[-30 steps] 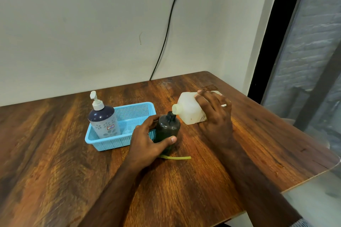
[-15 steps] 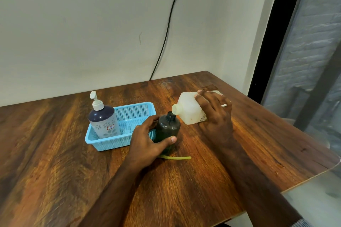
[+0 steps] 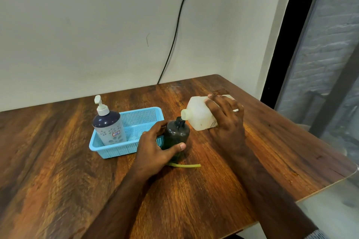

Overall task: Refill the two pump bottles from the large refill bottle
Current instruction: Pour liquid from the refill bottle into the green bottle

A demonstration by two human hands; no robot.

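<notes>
My right hand grips the white refill bottle, tipped on its side with its open spout right over the neck of the dark pump bottle. That dark bottle stands upright on the table with its pump off, and my left hand is wrapped around its body. The other pump bottle, blue-grey with a white pump head, stands in the left end of the blue basket. A yellowish dip tube lies on the table just in front of the dark bottle.
The wooden table ends in an edge close on the right and at the front right. A wall stands behind it, with a black cable hanging down it. A dark window frame is at the right.
</notes>
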